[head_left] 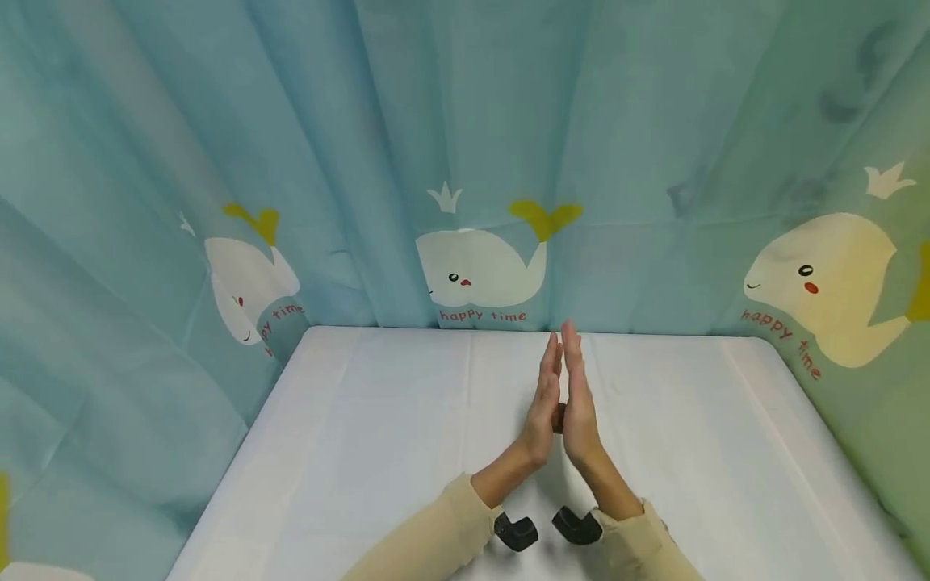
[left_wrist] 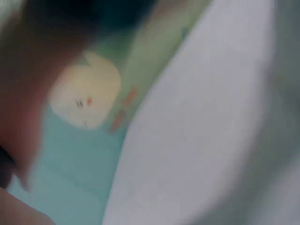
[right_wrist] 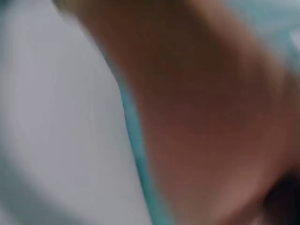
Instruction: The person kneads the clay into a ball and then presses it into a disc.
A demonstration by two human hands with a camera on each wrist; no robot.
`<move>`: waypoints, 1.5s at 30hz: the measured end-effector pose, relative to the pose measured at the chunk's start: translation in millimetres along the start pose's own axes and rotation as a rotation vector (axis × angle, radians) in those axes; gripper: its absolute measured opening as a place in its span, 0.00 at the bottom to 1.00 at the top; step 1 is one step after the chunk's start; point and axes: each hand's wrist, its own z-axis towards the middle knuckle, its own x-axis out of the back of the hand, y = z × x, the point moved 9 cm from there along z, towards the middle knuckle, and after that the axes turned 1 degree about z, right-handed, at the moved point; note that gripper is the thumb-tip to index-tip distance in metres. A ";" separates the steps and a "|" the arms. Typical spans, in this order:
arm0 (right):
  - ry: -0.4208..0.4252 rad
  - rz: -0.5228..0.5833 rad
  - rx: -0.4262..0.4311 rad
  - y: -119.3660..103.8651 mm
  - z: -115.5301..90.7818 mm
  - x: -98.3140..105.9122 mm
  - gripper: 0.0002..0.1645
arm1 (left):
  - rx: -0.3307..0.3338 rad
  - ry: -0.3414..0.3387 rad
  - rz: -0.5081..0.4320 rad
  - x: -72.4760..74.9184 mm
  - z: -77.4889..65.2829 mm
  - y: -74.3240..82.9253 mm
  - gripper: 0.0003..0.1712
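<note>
Head view: two hands, left hand (head_left: 540, 415) and right hand (head_left: 581, 411), stand palm to palm over one desk (head_left: 363, 452), fingers straight toward 12 o'clock. One dark brown object (head_left: 559, 418) sits between the palms, at the left hand's 3 o'clock, the right's 9. Two black devices (head_left: 516, 533) hang at the cuffs.

Left wrist view: a dark edge shows at 8 o'clock, too blurred to identify.

Right wrist view: a dark patch at 4 o'clock, equally unclear.
</note>
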 end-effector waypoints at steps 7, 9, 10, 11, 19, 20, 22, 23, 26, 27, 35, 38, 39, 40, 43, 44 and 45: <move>-0.012 0.054 -0.064 34.8 1.4 6.8 0.32 | -0.001 0.032 -0.066 3.5 7.6 14.1 0.37; -0.055 0.074 -0.065 30.3 -13.4 -8.4 0.33 | 0.025 0.102 -0.036 16.3 11.7 5.4 0.36; -0.074 0.083 -0.058 25.3 -19.4 -15.1 0.33 | 0.043 0.131 -0.027 21.2 11.4 -0.8 0.36; -0.085 0.087 -0.053 21.0 -23.2 -19.8 0.33 | 0.063 0.149 -0.026 23.8 9.5 -6.8 0.35; 0.009 0.107 -0.110 41.9 7.2 10.0 0.33 | 0.024 0.051 -0.109 -1.2 -10.0 7.7 0.37; 0.008 0.102 -0.117 46.8 7.0 11.1 0.33 | 0.023 0.050 -0.120 -1.3 -9.3 11.6 0.37; -0.015 0.100 -0.123 53.0 0.4 6.7 0.33 | 0.032 0.071 -0.120 2.9 -4.8 14.8 0.38; -0.028 0.103 -0.118 53.2 -5.1 2.1 0.33 | 0.045 0.089 -0.109 6.6 -1.5 13.4 0.38; -0.057 0.099 -0.068 39.4 -21.3 -12.4 0.33 | 0.092 0.144 -0.089 18.3 7.3 1.5 0.37; -0.058 0.088 -0.037 31.4 -24.5 -15.1 0.34 | 0.111 0.155 -0.090 20.0 8.2 -4.6 0.36; -0.004 -0.047 0.077 0.0 9.1 5.7 0.34 | 0.142 0.077 -0.156 -3.4 -8.7 -13.6 0.35; -0.009 -0.038 0.055 13.9 15.6 14.0 0.33 | 0.107 0.049 -0.214 -6.1 -8.8 2.1 0.35; -0.016 -0.028 0.058 18.1 14.4 13.9 0.33 | 0.094 0.045 -0.220 -4.6 -6.6 7.8 0.35; -0.022 -0.015 0.046 21.8 11.8 11.9 0.33 | 0.079 0.045 -0.219 -1.9 -3.5 12.1 0.36; -0.041 0.003 0.031 23.3 -3.5 -2.8 0.33 | 0.054 0.064 -0.153 11.1 7.5 14.7 0.38; -0.052 0.007 0.025 21.8 -9.3 -8.8 0.33 | 0.044 0.081 -0.118 16.6 10.7 12.0 0.38; -0.063 0.018 0.016 18.5 -14.4 -14.8 0.33 | 0.036 0.096 -0.078 21.3 13.1 7.9 0.38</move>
